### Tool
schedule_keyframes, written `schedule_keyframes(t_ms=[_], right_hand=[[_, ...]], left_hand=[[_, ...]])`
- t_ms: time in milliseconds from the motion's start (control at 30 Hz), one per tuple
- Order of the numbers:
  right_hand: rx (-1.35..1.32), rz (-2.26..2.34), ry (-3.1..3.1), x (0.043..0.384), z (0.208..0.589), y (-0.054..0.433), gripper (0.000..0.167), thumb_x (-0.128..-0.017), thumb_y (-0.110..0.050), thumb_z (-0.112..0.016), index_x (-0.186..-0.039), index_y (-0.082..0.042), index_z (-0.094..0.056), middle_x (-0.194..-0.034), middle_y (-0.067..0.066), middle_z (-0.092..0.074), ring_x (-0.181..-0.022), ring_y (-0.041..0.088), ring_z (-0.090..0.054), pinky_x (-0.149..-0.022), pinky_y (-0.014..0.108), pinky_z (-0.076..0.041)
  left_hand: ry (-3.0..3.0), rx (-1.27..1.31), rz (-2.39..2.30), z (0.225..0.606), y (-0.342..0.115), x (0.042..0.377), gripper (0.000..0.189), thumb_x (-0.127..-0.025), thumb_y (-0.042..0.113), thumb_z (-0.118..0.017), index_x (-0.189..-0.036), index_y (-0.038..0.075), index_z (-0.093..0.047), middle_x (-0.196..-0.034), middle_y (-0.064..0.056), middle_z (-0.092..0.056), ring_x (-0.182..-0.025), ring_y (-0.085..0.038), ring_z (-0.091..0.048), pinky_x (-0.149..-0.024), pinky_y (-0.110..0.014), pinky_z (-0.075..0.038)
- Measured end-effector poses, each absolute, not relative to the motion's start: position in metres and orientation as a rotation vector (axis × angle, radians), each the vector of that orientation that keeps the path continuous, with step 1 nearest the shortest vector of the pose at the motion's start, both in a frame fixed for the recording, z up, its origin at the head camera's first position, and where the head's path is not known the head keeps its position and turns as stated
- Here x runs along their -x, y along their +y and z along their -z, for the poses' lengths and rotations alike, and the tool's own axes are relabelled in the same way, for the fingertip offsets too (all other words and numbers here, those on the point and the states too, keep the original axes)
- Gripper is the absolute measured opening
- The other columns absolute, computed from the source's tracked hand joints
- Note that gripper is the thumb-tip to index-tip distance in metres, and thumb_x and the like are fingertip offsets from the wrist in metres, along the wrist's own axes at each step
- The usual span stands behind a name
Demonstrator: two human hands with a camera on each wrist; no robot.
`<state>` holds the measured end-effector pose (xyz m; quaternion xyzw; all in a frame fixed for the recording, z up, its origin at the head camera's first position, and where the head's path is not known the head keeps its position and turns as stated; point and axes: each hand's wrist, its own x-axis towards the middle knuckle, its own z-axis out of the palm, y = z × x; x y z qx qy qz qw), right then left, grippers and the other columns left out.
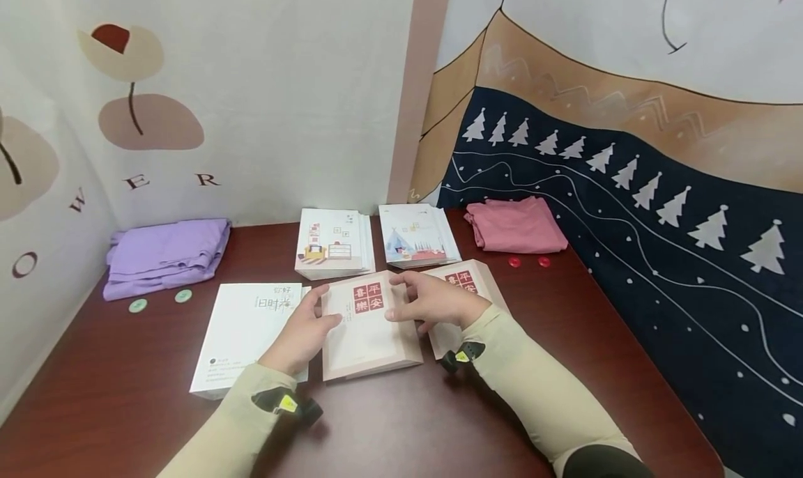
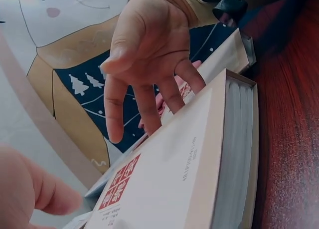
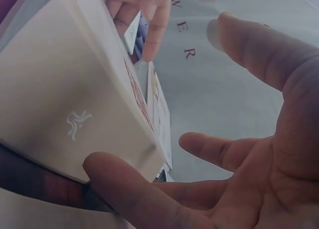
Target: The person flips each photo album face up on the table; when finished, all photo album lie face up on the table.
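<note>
So the cream book with the red character block [image 1: 370, 342] is lying face up on the dark table [image 1: 376, 433], right in the space between the person's two hands. My guess is it has decent heft for its size, since it's pretty thick, with blocks of pages between covers that look like stiff board. It probably won't flop much, but the smooth cover might slide a bit on dry fingertips, and I'd baby those corners. Best hold imo is both long sides at once, thumbs on the cover and fingers down the edges, so it can't fan open.

The right hand [image 1: 439, 300] is spread wide at the upper right, thumb over the cover, other fingers by the spine. Nothing's really clasped there, and I honestly can't tell if the fingertips touch. The left hand [image 1: 297, 335] is loose too, thumb over the left edge of the cover and fingers near the upper left corner. Can't tell if it's making contact either, but it isn't wrapped around anything.

Tight spot on the right, btw: a matching cream book [image 1: 444, 338] sits just beside it. The white book [image 1: 228, 332] is on the left, partly behind the left forearm.
</note>
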<state>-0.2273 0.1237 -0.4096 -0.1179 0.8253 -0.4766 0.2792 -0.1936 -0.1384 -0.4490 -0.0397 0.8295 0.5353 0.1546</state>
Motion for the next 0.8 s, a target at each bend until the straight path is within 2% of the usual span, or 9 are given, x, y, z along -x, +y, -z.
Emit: schedule_keyframes(t_ms=[67, 167, 233, 300, 533, 800], right_hand=[[0.322, 1.279, 2.200, 0.2271, 0.4108, 0.1236, 0.077, -0.091, -0.029, -0.084, -0.157, -0.015, -0.047, -0.153, 0.030, -0.047, -0.115, 0.034, -0.064, -0.073, 0.045, -0.065], [0.333, 1.292, 2.180, 0.2272, 0.4129, 0.1237, 0.077, -0.091, -0.028, -0.084, -0.157, -0.014, -0.046, -0.155, 0.031, -0.046, -0.119, 0.035, -0.063, -0.074, 0.046, -0.065], [0.336, 1.299, 2.178, 0.2274, 0.4142, 0.1235, 0.076, -0.091, -0.027, -0.084, -0.156, -0.013, -0.046, -0.155, 0.032, -0.046, -0.119, 0.035, -0.063, -0.073, 0.046, -0.065], [0.334, 1.297, 2.181, 0.2272, 0.4144, 0.1233, 0.076, -0.091, -0.028, -0.084, -0.156, -0.014, -0.047, -0.154, 0.032, -0.047, -0.119, 0.036, -0.064, -0.073, 0.046, -0.065], [0.314, 1.269, 2.218, 0.2270, 0.4124, 0.1211, 0.075, -0.091, -0.029, -0.084, -0.155, -0.014, -0.049, -0.152, 0.031, -0.049, -0.119, 0.036, -0.064, -0.070, 0.044, -0.065], [0.320, 1.227, 2.253, 0.2265, 0.4141, 0.1197, 0.074, -0.090, -0.032, -0.085, -0.154, -0.016, -0.051, -0.148, 0.028, -0.054, -0.113, 0.032, -0.066, -0.069, 0.041, -0.065]], left_hand=[[2.360, 0.107, -1.547, 0.4502, -0.1387, 0.1947, 0.076, -0.102, 0.011, -0.053, -0.168, 0.006, -0.016, -0.159, -0.031, -0.039, -0.146, -0.046, -0.044, -0.118, -0.060, -0.040], [2.329, 0.084, -1.573, 0.4517, -0.1393, 0.1958, 0.078, -0.100, 0.006, -0.050, -0.168, 0.003, -0.013, -0.170, -0.029, -0.021, -0.158, -0.045, -0.023, -0.126, -0.059, -0.025], [2.321, 0.070, -1.580, 0.4528, -0.1399, 0.1960, 0.078, -0.099, 0.004, -0.048, -0.168, 0.002, -0.012, -0.174, -0.026, -0.010, -0.161, -0.044, -0.010, -0.129, -0.058, -0.015], [2.314, 0.066, -1.585, 0.4529, -0.1400, 0.1956, 0.078, -0.098, 0.003, -0.048, -0.168, 0.003, -0.012, -0.175, -0.025, -0.006, -0.162, -0.044, -0.006, -0.129, -0.059, -0.011], [2.338, 0.088, -1.613, 0.4485, -0.1382, 0.1947, 0.080, -0.097, 0.003, -0.049, -0.169, 0.005, -0.012, -0.176, -0.023, -0.005, -0.162, -0.043, -0.004, -0.129, -0.060, -0.008], [2.260, 0.165, -1.697, 0.4514, -0.1387, 0.1959, 0.079, -0.098, 0.000, -0.047, -0.168, 0.005, -0.013, -0.168, -0.029, -0.024, -0.155, -0.048, -0.028, -0.124, -0.061, -0.029]])
